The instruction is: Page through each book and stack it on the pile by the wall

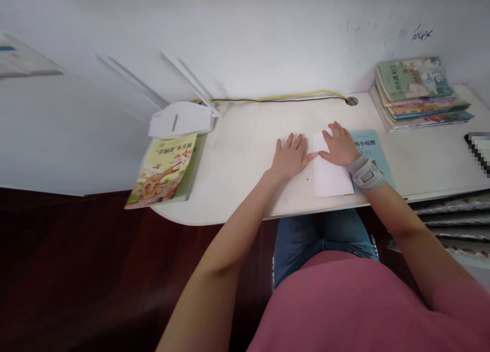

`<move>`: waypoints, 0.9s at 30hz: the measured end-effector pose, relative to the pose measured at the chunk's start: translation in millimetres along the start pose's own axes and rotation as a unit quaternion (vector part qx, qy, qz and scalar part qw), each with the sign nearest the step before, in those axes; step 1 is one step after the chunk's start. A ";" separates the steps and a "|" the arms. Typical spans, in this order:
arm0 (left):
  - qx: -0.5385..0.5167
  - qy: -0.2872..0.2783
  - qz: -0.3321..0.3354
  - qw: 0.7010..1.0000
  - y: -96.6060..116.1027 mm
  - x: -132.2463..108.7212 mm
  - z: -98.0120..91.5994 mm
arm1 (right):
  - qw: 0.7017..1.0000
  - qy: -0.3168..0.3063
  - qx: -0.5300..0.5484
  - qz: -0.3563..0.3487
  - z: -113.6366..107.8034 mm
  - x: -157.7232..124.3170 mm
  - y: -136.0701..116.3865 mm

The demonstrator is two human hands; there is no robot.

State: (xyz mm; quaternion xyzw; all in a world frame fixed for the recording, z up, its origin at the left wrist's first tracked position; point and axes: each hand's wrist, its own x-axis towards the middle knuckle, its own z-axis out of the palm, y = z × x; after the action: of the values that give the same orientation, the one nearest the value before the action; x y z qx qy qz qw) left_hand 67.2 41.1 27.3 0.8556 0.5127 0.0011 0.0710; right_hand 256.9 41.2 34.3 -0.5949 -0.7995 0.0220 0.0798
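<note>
A blue book [377,148] lies on the white table [245,153] in front of me, with a blank white page or sheet [333,181] over its left side. My right hand [339,145] rests on the upper part of this white sheet, fingers spread, a grey band around the wrist. Flat on the tabletop to the left is my left hand [291,155], its fingers apart and its thumb reaching the sheet's left edge. Neither hand is wrapped around anything.
A white router [181,120] with antennas stands at the left, beside yellow-green books [164,171] overhanging the edge. Several stacked books [415,79] sit at the back right. Yellow and black cables [268,99] run along the wall to a hole. A blurred-out dark object lies far right.
</note>
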 end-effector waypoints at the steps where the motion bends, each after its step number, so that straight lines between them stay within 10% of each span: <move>1: -0.007 -0.007 -0.004 1.000 -2.7 6.2 2.4 | 1.000 0.002 0.001 -0.001 0.5 0.1 0.2; 27: -0.037 0.026 -0.020 0.999 -7.1 14.1 19.4 | 1.000 -0.022 0.007 -0.010 9.2 4.2 6.4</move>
State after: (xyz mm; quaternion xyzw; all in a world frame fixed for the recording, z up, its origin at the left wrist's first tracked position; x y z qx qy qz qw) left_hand 69.1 54.5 6.2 0.8419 0.5306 0.0406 0.0895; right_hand 260.4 47.7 24.9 -0.5855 -0.8069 0.0400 0.0671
